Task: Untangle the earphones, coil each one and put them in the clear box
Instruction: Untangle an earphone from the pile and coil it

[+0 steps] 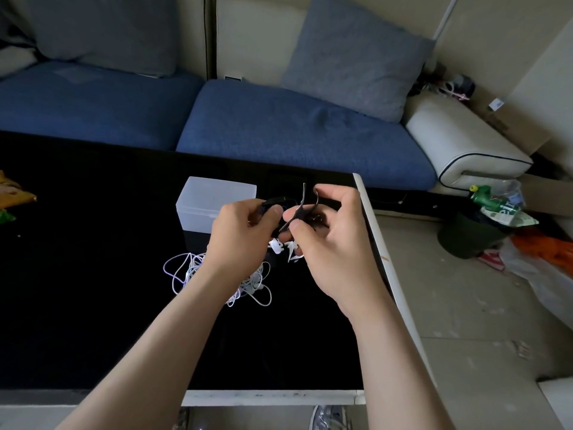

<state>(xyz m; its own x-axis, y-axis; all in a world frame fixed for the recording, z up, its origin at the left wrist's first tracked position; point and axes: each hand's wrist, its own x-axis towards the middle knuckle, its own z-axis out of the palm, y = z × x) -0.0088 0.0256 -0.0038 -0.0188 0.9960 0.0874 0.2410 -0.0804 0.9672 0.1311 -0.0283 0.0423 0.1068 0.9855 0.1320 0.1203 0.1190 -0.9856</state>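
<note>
Fronting a sofa, the black desk carries tangled white earphones just before the box. Above them the left hand and right hand each pinch a black cord, apparently looped.

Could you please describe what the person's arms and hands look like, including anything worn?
The left hand and right hand are ungloved. The left forearm and right forearm are bare to the frame's edge: no sleeve, watch or bracelet shows.
</note>
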